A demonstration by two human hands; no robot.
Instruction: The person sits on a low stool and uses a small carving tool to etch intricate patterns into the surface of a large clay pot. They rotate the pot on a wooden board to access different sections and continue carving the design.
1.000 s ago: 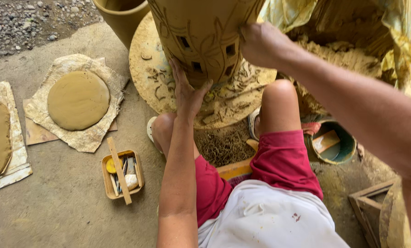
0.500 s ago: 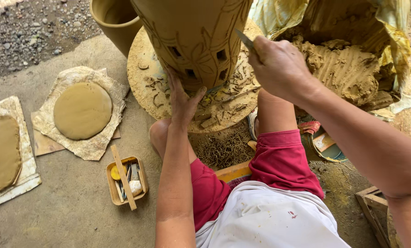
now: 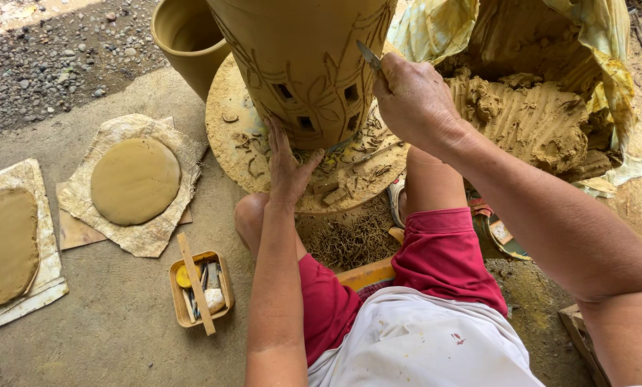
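Left hand: my left hand (image 3: 286,161) lies spread and flat against the lower wall of the pot (image 3: 303,61), fingers pointing up, thumb out to the right near the base
Right hand: my right hand (image 3: 415,100) is closed around a knife (image 3: 368,54), whose thin blade sticks up from my fist and touches the right side of the pot
Pot: tall, raw brown clay, upright on the wheel (image 3: 238,136); carved leaf lines run over its wall and small square holes are cut in a row near the bottom
Wheel: round, pale, clay-caked disc in front of my knees; curled clay trimmings (image 3: 371,154) lie on it around the pot's base
Shavings: a heap of thin dry shavings (image 3: 353,240) sits on the ground between my legs, just below the wheel's edge
Clay heap: a big lump of wet clay (image 3: 529,118) lies to the right of the wheel, half wrapped in yellowish plastic (image 3: 436,29)
Second pot: a plain clay pot (image 3: 185,39) stands behind the wheel to the left, touching or nearly touching its rim
Slabs: a round clay slab (image 3: 135,180) rests on cloth on the floor to my left; another slab (image 3: 4,247) lies at the far left edge
Tool box: a small box (image 3: 199,288) of tools sits on the floor beside my left knee, a wooden stick (image 3: 195,283) laid across it
Me: seated, in red shorts (image 3: 443,258)
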